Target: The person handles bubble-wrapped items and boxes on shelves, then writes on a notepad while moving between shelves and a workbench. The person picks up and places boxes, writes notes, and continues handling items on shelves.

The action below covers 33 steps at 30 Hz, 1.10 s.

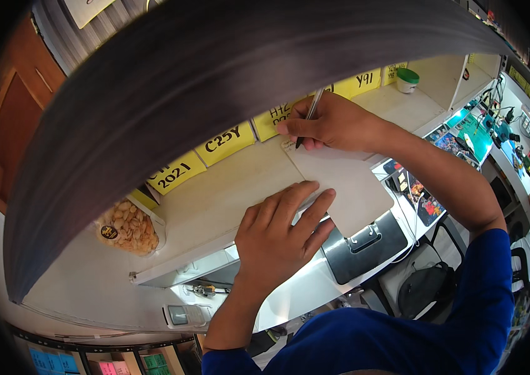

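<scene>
White shelf (215,203), bare along its left run, bears a white sheet (355,187), lower end overhanging the front edge. Left hand (277,236): fingers apart at the sheet's left edge. Right hand (338,124): fingers clamped on pen (314,105), steep, tip down-left at sheet's upper-left corner.

The sheet (355,184) lies on the shelf (215,203), partly overhanging the bench (290,306) below. Labels (224,142) line the rear; jar (130,232) left of the sheet, tub (407,82) right.
</scene>
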Available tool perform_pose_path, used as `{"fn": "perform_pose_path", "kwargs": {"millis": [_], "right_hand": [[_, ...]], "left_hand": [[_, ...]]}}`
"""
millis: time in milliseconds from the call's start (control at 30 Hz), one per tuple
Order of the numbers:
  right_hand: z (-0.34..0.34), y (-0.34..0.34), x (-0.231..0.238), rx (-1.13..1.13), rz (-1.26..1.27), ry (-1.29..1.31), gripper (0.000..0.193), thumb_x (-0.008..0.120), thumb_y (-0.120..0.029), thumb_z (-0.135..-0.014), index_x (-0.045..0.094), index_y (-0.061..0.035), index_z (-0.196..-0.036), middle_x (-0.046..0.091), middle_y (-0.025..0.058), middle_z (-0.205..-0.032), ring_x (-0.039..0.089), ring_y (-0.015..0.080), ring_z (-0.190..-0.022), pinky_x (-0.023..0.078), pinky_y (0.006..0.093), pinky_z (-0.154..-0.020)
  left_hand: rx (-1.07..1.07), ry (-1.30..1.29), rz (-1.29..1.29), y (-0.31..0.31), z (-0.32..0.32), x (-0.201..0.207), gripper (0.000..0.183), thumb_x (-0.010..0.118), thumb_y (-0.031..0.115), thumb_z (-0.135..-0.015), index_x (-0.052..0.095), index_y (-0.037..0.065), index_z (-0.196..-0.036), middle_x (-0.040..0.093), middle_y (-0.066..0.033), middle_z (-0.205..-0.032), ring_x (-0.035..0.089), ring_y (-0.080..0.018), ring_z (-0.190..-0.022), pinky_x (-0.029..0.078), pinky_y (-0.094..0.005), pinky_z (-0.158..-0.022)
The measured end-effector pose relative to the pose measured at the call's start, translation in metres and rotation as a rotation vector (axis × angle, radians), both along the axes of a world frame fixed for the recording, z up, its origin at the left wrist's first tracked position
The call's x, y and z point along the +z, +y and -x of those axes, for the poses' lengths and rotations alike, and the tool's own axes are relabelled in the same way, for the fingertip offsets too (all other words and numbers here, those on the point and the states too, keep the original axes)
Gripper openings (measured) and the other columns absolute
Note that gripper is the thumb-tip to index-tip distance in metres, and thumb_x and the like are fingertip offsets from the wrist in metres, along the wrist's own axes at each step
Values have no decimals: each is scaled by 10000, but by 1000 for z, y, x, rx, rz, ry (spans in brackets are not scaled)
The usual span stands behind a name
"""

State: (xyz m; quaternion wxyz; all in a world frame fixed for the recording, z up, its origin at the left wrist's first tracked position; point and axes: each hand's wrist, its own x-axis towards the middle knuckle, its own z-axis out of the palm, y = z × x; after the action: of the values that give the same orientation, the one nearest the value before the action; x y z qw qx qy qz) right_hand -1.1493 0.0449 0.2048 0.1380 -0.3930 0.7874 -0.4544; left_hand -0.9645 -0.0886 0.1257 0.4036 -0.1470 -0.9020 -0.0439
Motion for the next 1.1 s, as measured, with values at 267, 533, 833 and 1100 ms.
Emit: {"fn": "perform_pose_path", "kwargs": {"millis": [267, 533, 833, 1100], "right_hand": [[-5, -2, -22, 8, 198, 225, 362, 731, -376, -989, 765, -43, -851, 669, 31, -662, 589, 108, -611, 446, 300, -589], [-3, -3, -26, 22, 214, 286, 350, 695, -352, -999, 748, -52, -826, 671, 41, -659, 606, 139, -616, 462, 324, -616], [-3, -3, -15, -5, 102, 152, 347, 707, -353, -993, 756, -44, -843, 682, 49, -669, 613, 140, -625, 469, 326, -626], [4, 0, -19, -18, 88, 10, 362, 743, -382, -970, 772, -49, -830, 694, 44, -677, 616, 130, -630, 461, 311, -622]], "left_hand": [[-39, 63, 3, -5, 5, -6, 393, 850, 347, -841, 786, 291, -1225, 749, 61, -1273, 717, -124, -1087, 539, -269, -845], [-35, 43, -46, -3, 5, -5, 403, 860, 342, -830, 790, 295, -1224, 756, 71, -1255, 726, -127, -1075, 552, -273, -848], [-63, 55, -104, 0, 6, -2, 426, 885, 207, -750, 801, 262, -1164, 780, 54, -1221, 743, -169, -1046, 531, -298, -796], [-71, 60, -115, 2, 6, -1, 415, 880, 187, -747, 811, 254, -1150, 784, 45, -1214, 741, -171, -1047, 536, -302, -805]]}}
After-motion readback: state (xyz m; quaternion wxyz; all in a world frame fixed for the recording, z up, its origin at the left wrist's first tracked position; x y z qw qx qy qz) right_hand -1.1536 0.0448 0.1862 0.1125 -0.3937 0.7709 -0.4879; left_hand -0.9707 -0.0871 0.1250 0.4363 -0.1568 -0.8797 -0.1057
